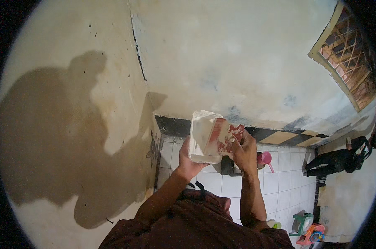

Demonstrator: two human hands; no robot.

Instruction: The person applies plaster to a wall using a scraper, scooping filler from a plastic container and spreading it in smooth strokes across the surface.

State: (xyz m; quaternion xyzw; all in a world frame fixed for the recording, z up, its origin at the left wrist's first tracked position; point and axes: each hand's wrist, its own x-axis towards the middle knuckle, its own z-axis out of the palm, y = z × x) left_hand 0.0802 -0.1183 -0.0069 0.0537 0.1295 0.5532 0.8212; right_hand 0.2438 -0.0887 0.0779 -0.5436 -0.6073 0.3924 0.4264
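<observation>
Below chest height in front of the wall, my left hand (187, 161) grips the side of a white rectangular plastic tub (194, 143). Pale paste coats parts of its inside and rim. A wide, flat putty scraper (217, 133), red and smeared with the same pale stuff, is pinched in my right hand (246, 152). Its broad edge reaches over the tub's opening, on the right side. Whether that edge touches the paste inside is hard to tell. Fingers of my left hand are partly hidden behind the tub.
Ahead stands a patchy pale wall (246, 62), meeting another at a cracked corner on the left. A latticed window (348, 58) is at the upper right. On the white tiled floor are a pink dipper (265, 158) and a dark box (231, 167). Black clothing (337, 162) hangs at right.
</observation>
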